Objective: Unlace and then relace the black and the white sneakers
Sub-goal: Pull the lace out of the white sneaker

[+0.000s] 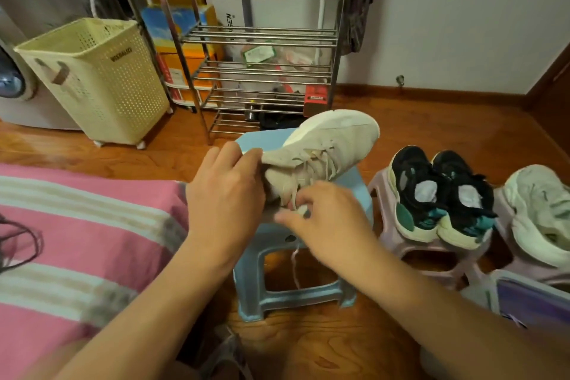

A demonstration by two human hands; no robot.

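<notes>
A white sneaker (pixel 336 139) is raised above the light blue stool (pixel 290 296), toe pointing up and to the right. My left hand (pixel 226 191) grips its heel and collar. My right hand (pixel 324 216) pinches the white lace (pixel 296 265) near the top eyelets, and a loose end hangs down in front of the stool. A pair of black sneakers (pixel 438 194) with teal and cream soles sits on a pale purple stool (pixel 431 253) to the right. A second white sneaker (pixel 539 210) lies at the far right.
A pink striped bedcover (pixel 77 225) fills the left foreground. A cream laundry basket (pixel 95 77) and a metal shoe rack (pixel 262 49) stand behind the blue stool on the wooden floor. A purple box (pixel 530 299) is at lower right.
</notes>
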